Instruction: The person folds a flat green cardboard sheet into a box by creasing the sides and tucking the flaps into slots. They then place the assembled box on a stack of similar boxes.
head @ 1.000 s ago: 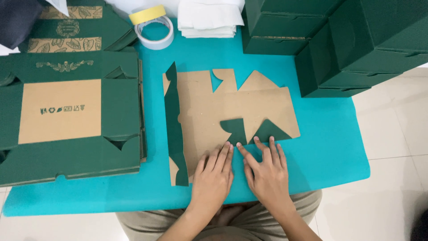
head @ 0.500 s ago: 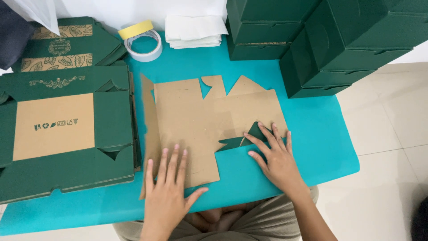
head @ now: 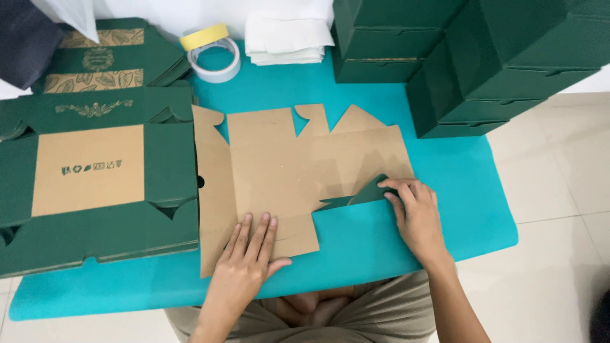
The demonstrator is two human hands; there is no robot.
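Observation:
A flat die-cut cardboard box blank, brown side up, lies on the teal mat. My left hand presses flat, fingers spread, on the blank's near left panel. My right hand grips a green flap at the blank's near right corner, folding it up so its green face shows.
A stack of unfolded green box blanks lies to the left. Assembled dark green boxes are piled at the back right. Two tape rolls and folded white paper sit at the back. Pale tiled floor lies to the right.
The left green panel has been opened flat, brown side up. My left hand moved left onto the near left panel. My right hand shifted right and took hold of the green corner flap.

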